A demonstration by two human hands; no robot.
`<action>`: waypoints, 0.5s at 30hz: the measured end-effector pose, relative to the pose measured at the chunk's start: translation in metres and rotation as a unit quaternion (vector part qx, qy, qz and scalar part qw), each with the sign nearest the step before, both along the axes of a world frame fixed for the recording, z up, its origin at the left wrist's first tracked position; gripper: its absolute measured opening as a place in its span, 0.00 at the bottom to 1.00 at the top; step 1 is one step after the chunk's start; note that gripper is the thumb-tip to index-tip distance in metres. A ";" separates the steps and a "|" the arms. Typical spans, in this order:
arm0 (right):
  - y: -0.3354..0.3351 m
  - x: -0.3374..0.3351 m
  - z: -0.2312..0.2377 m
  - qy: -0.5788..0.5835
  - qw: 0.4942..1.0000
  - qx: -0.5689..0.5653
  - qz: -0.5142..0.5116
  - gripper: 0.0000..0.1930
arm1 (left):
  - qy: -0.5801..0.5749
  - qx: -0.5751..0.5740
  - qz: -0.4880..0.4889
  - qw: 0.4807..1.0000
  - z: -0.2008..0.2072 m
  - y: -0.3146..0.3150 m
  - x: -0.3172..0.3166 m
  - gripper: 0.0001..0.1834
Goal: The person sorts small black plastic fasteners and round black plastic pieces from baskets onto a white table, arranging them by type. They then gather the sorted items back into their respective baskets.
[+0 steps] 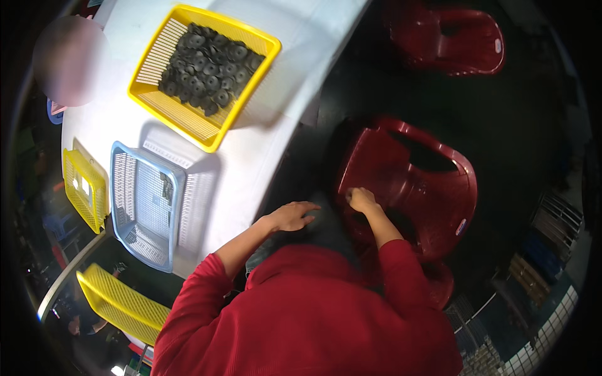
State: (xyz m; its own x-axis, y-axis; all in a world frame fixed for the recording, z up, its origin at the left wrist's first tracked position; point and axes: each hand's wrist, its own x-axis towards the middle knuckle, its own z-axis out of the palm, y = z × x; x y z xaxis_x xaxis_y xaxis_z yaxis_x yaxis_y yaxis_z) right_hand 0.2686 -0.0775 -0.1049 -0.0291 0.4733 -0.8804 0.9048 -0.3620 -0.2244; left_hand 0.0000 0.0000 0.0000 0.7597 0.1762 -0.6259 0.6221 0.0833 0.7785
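My left hand (pixel 293 216) hovers over my lap, just right of the table edge, its fingers stretched out and nothing in them. My right hand (pixel 362 199) is closed at the near left edge of a red plastic chair (pixel 433 200) with armrests; its fingers curl at the seat's rim. On the white table (pixel 257 156), a yellow basket (pixel 216 139) holds many small black round pieces (pixel 204 69) with centre holes. Closer to my left arm is a light blue basket (pixel 147 194) with a few dark pieces along one side.
Another red chair (pixel 448 41) stands at the far right. A small yellow basket (pixel 84 191) is at the table's left edge, and a yellow basket (pixel 122 304) lies lower left beside a curved metal rail (pixel 63 272). A person (pixel 70 61) is across the table, blurred.
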 end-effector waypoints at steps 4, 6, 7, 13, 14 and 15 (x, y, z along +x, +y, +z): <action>0.017 0.023 0.012 -0.025 1.000 -0.006 -0.006 0.13 | -0.089 0.054 0.103 0.989 0.055 0.041 -0.023 0.24; 0.062 0.023 0.030 -0.045 0.998 0.018 -0.029 0.13 | -0.122 0.116 0.163 0.972 0.098 0.073 -0.031 0.24; 0.088 0.021 0.038 -0.038 0.997 0.034 -0.049 0.12 | -0.118 0.116 0.195 0.967 0.118 0.084 -0.032 0.24; 0.235 0.052 0.068 0.002 0.963 0.249 -0.105 0.08 | -0.132 0.233 0.489 0.830 0.183 0.126 -0.025 0.17; 0.258 0.055 0.072 0.019 0.936 0.328 -0.130 0.08 | -0.106 0.308 0.525 0.787 0.189 0.139 -0.030 0.17; 0.282 0.055 0.075 0.044 0.903 0.399 -0.152 0.08 | -0.085 0.369 0.556 0.740 0.191 0.151 -0.035 0.17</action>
